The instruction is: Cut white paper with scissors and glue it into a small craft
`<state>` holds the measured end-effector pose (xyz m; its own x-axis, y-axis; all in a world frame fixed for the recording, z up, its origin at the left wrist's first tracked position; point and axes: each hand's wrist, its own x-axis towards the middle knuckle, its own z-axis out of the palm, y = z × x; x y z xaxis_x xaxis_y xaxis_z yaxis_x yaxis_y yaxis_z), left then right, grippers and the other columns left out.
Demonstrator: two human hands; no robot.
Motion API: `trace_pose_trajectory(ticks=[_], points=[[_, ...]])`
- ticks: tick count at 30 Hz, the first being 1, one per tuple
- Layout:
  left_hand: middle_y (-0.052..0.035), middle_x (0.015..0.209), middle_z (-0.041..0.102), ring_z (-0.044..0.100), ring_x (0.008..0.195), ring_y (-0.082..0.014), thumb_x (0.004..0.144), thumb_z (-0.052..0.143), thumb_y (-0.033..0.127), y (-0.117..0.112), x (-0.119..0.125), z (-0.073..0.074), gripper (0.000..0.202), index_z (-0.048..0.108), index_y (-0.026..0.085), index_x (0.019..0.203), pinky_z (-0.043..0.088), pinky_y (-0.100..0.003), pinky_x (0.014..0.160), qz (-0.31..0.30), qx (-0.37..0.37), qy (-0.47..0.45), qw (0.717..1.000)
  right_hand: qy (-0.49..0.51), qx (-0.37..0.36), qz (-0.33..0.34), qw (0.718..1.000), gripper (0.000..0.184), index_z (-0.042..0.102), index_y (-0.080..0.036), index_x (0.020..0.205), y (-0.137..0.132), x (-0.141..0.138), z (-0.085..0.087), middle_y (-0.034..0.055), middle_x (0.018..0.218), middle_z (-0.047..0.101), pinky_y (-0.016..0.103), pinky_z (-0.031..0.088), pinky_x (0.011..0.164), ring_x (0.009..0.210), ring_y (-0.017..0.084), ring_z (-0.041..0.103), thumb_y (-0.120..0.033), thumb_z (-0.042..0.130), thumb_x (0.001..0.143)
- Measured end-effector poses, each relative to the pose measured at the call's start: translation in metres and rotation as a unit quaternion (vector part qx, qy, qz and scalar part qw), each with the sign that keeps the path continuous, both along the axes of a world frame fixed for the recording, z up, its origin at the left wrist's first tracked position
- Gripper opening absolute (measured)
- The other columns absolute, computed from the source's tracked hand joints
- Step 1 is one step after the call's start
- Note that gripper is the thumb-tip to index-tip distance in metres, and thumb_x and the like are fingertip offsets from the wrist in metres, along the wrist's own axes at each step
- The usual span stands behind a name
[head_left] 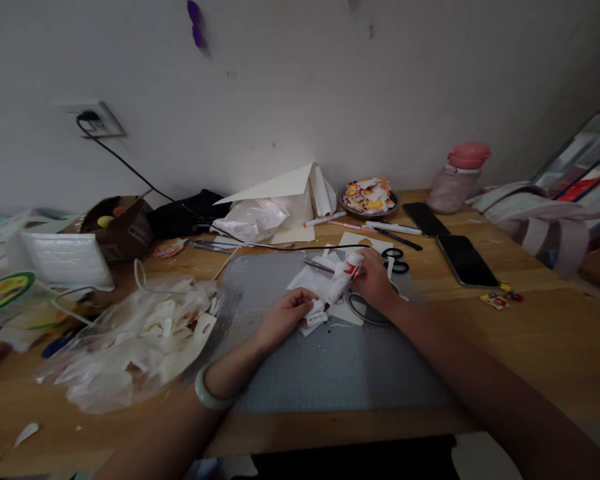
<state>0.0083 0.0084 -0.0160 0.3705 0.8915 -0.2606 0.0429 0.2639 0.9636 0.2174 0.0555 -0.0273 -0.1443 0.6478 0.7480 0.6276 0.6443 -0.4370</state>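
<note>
pinches white piece (pixel 316 317) with left hand (pixel 286 315). grips glue gun (pixel 344 277) with right hand (pixel 373 275), left of black scissor handles (pixel 397 261).

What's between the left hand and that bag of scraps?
Grey mat lies between the left hand and the bag of scraps, in the head view.

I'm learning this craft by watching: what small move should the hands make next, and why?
Perhaps the right hand should guide the white tool slowly along the edge of the small white piece: its dark nozzle points down at that piece, which the left hand holds. Whether nozzle and piece touch is unclear.
</note>
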Motion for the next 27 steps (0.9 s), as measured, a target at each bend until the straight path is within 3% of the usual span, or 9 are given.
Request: trace_pose_trajectory(ticks=[9,17,27], points=[[0.0038,0.063,0.050,0.043,0.051,-0.0084,0.069,0.059,0.027,-0.0019,0.0008,0.0028,0.014,0.056,0.016,0.077,0.033,-0.020,0.046,0.002,-0.003,0.006,1.000,-0.001,0.000,-0.007,1.000,0.011,0.051,-0.021,0.076,-0.0008,0.0001,0.0011,0.0035,0.075,0.057,0.035,0.038,0.072,0.077,0.021,0.051,-0.013,0.051,0.068],[0.0037,0.062,0.053,0.044,0.050,-0.0081,0.070,0.059,0.030,0.0003,0.0011,-0.0034,0.018,0.054,0.016,0.080,0.035,-0.021,0.048,0.042,-0.013,-0.021,0.999,0.002,-0.016,-0.006,1.000,0.008,0.050,-0.021,0.073,-0.0007,0.0002,0.0015,0.0023,0.073,0.056,0.034,0.038,0.072,0.075,0.020,0.050,-0.015,0.052,0.067],[0.0034,0.061,0.053,0.045,0.050,-0.0083,0.070,0.059,0.029,-0.0005,0.0018,-0.0009,0.018,0.054,0.015,0.079,0.034,-0.021,0.048,0.067,-0.018,-0.028,0.997,0.011,-0.011,-0.002,1.000,0.013,0.051,-0.021,0.075,-0.0001,-0.0001,0.0002,0.0031,0.075,0.057,0.035,0.039,0.072,0.077,0.021,0.050,-0.013,0.051,0.065]])
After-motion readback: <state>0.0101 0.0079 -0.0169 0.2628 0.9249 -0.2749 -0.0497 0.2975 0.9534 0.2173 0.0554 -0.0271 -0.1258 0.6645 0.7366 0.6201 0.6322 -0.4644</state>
